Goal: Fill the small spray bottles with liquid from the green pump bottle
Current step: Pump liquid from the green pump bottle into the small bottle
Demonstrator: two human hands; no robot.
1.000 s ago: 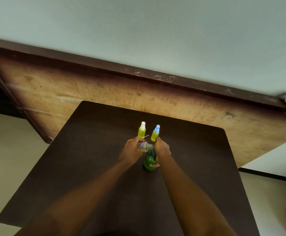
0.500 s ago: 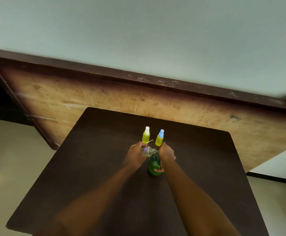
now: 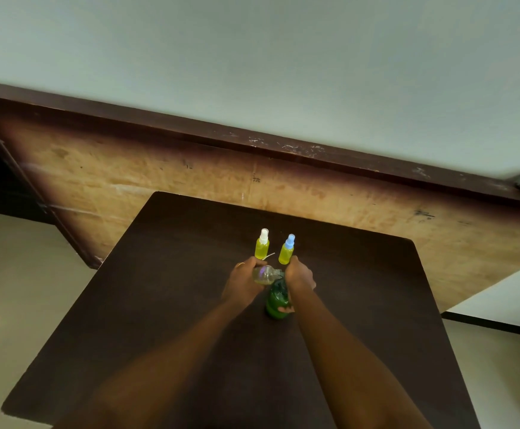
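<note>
Unchanged from before, the small clear bottle (image 3: 264, 274) is held tilted in the curled fingers of the left hand (image 3: 242, 281) at the top of the green pump bottle (image 3: 277, 300), round which the right hand (image 3: 299, 275) is curled.

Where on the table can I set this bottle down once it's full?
Bare table lies left of the left hand and right of the right hand, out to both edges. Crowded: the middle, around the clear bottle, white-capped bottle, blue-capped bottle and green pump bottle.
</note>
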